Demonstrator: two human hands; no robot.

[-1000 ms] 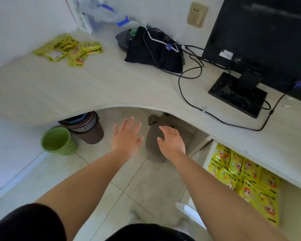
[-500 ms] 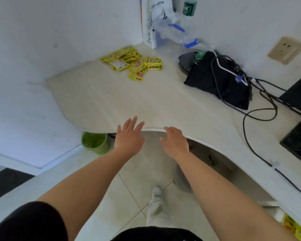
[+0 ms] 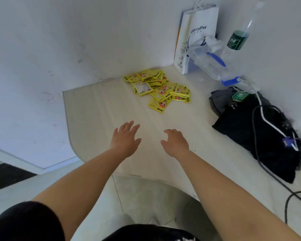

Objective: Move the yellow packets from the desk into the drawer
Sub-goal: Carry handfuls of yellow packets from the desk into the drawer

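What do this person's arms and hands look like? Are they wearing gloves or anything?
No gloves: the left hand and right hand are bare, with no ring, watch or bracelet showing. A black short sleeve covers the left upper arm and leaves everything below it uncovered. The right side's sleeve is out of view.

left hand (image 3: 124, 139), right hand (image 3: 175, 143) nearer packets (image 3: 156, 87)

Left hand (image 3: 124, 140) flat, right hand (image 3: 175, 142) loosely curled, both outstretched.

glossy foil yellow packets (image 3: 158, 87) on a matt pale wood-grain desk (image 3: 101, 110).
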